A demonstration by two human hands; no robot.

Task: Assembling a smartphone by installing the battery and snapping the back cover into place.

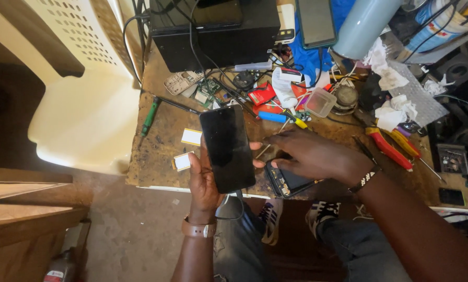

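Black phone (227,148) gripped upright from below in left hand (203,183), screen dark. Right hand (309,154) lies flat, fingers spread, on opened phone body (286,183) at workbench (161,151) edge, gripping nothing.

My left hand (205,180) shows bare, with a brown strap (198,229) buckled round the wrist, its band smooth and leather-like. My right hand (312,155) is bare too, and its wrist carries a beaded bracelet (366,180) in black and white. Both forearms are uncovered. Below, I see grey jeans (349,245) and dark sneakers (320,213) with white stripes.
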